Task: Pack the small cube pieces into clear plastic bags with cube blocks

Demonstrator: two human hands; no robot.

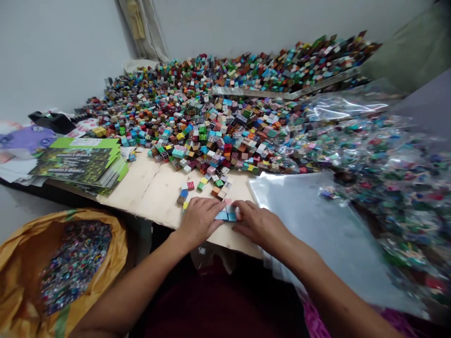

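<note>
At the table's front edge, several small light-blue and pink cubes (226, 214) sit together between my two hands. My left hand (201, 215) closes on their left side, its fingers bent over other cubes that are mostly hidden; a bit of yellow shows beside it. From the right, my right hand (260, 221) pinches the same cubes with thumb and fingers. Just beyond the hands lie loose printed cubes (219, 189) in tan, green and white, with a blue and a brown one (182, 197) to the left.
A big heap of coloured cubes (197, 117) covers the back of the table. Clear plastic sheets (299, 206) lie to the right, beside a pile of filled clear bags (398, 188). Green booklets (81, 162) are stacked left, near a black tape dispenser (52, 121). Below stands an orange sack (17, 263).
</note>
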